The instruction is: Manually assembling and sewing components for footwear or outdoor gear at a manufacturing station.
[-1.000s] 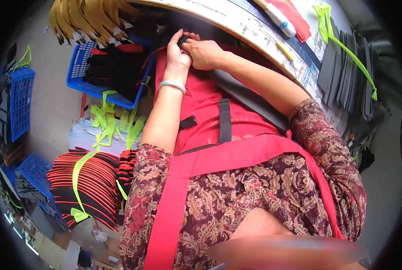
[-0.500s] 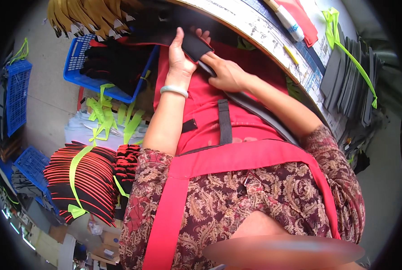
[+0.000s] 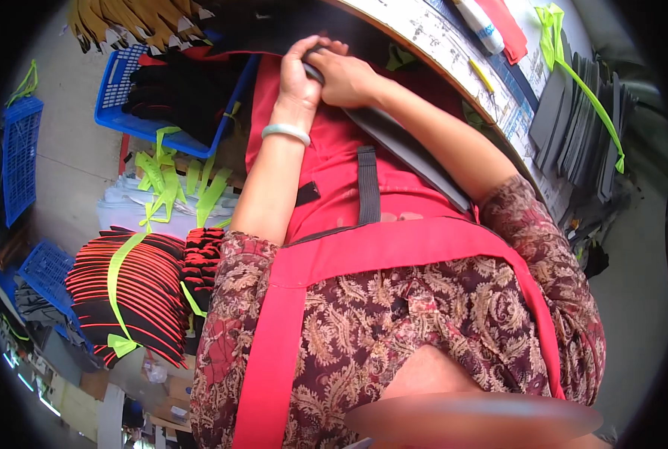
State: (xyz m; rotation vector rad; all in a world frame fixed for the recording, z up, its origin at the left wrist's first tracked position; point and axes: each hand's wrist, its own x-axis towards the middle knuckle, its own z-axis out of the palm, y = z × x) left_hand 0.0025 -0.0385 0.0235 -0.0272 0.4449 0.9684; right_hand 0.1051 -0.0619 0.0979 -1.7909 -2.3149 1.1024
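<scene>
Both hands meet over the upper part of my red apron. My right hand [image 3: 351,79] is closed on a long dark grey-black strip [image 3: 401,142], with its knuckles against my left palm. The strip runs from under the right hand across the apron towards my right side. My left hand [image 3: 301,81], below which a pale bangle [image 3: 286,133] circles the wrist, curls around the strip's far end, thumb raised. Most of that end is hidden between the two hands.
To the right stands a worn white worktable [image 3: 461,75] with a white bottle [image 3: 480,26] and a yellow pen [image 3: 482,75]. A bundle of grey sheets [image 3: 577,112] hangs beyond. At left are a blue basket [image 3: 154,139] of black pieces and a tied red-black stack [image 3: 147,284].
My right hand has moved in against my left palm, covering the black end piece that showed between the hands. The strip lies flatter and wider across the apron; the view has shifted slightly.
</scene>
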